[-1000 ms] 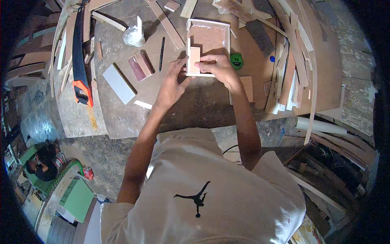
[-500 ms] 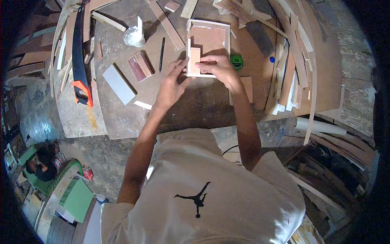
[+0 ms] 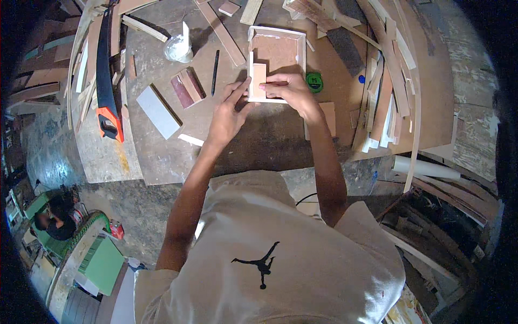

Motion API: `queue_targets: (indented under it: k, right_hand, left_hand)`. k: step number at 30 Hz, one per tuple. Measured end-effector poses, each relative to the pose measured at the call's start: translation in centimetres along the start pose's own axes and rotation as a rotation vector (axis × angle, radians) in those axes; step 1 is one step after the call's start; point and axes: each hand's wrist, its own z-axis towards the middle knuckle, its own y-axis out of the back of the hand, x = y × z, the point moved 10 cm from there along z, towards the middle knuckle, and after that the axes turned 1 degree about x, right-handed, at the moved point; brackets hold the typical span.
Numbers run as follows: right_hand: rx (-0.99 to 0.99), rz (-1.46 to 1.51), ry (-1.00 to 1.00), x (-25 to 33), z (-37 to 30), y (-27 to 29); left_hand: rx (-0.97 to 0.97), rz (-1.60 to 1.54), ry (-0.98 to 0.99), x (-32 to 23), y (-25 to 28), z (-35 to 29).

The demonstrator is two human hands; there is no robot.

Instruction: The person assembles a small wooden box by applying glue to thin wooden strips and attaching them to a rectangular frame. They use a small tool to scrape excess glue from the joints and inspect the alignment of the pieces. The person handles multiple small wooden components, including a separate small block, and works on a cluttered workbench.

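Note:
A shallow wooden tray [image 3: 304,48] with pale raised edges and a brown bottom lies on the workbench in front of me. Inside it, along the left wall, a small light wood block [image 3: 259,73] is pinched by my right hand [image 3: 294,94], which reaches over the tray's near right part. My left hand [image 3: 229,116] is closed round the near left corner of the tray, its fingertips against the outer side of the left wall. White glue-like smears show along the tray's far inner edge. My right fingers partly hide the tray's near end.
Left on the bench [image 3: 243,148] lie a handsaw [image 3: 103,70], a white-faced board [image 3: 159,112], a sanding block [image 3: 188,87], a black pencil [image 3: 215,73] and a cup of white glue [image 3: 178,49]. A green tape measure [image 3: 314,81] and wood strips [image 3: 388,86] are at right.
Almost nothing differs. Both hands keep their places on the tray and the wood block, with at most a slight shift of the left fingers.

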Motion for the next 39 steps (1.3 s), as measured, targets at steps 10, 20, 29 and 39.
queue_targets:
  k: [10,20,29,39]
  right_hand:
    - [0.0,0.034,0.036,0.0,0.1,0.1]
    - [0.057,-0.01,0.029,0.2,-0.2,0.1]
    - [-0.141,-0.898,0.723,11.2,-6.1,-4.1]
    - [0.125,-1.227,0.897,10.5,-4.5,-8.8]
  left_hand:
    - [-0.016,0.088,0.0,-0.2,0.2,0.1]
    - [-0.02,0.036,-0.003,-0.4,0.1,0.2]
    - [-0.019,-0.073,0.037,2.1,-0.1,-0.9]
    - [-0.035,-0.144,-0.074,3.3,0.0,-0.5]
